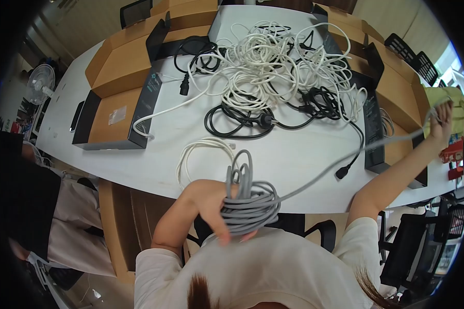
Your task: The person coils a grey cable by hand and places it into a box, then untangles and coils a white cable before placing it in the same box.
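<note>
Head view: the grey cable [250, 208] is coiled before your chest at the near edge of the white table [154, 172], its stacked loops lying mostly sideways, a few standing upright, and one long strand slanting up to the right. Your left hand [209, 203] is clamped around the coil's left side, elbow bent, while your right hand [440, 123] grips the strand, arm stretched outward.

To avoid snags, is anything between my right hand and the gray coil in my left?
Nothing visibly blocks it: the gray cable runs from your right hand to the coil across the right cardboard box, contact unclear.
</note>
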The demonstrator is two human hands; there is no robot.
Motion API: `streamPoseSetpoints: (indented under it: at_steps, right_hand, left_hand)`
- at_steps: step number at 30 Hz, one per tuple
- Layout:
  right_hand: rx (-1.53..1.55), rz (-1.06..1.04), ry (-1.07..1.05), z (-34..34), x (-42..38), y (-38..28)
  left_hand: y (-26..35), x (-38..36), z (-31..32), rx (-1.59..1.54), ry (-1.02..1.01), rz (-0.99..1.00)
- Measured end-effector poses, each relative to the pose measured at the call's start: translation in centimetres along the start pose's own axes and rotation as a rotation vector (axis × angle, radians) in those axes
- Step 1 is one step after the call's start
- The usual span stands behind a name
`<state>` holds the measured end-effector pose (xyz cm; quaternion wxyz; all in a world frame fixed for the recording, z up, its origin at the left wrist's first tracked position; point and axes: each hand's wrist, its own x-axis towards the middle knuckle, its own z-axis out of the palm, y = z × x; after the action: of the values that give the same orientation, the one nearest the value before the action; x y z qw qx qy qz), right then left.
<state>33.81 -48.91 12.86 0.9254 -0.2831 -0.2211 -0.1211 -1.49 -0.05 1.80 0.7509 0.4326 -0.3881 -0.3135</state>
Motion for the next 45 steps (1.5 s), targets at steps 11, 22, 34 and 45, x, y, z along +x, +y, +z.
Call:
streamPoseSetpoints:
  at_steps: [11,22,34,45]
  right_hand:
    - [-1.033,0.439,-0.843,9.5,-6.4,7.2]
    - [-0.94,-0.156,-1.125,18.1,-14.8,6.2]
    - [-0.838,0.02,-0.658,19.9,-13.8,17.8]
    - [-1.243,-0.006,-1.686,22.0,-26.4,26.8]
  left_hand:
    - [5.0,-3.1,-1.2,-0.159,1.428,1.43]
    - [0.2,-2.6,-4.5,0.894,1.541,0.448]
    - [-0.6,0.1,2.6,-0.086,0.41,0.047]
    - [4.9,-1.4,-2.6,0.468,1.344,1.396]
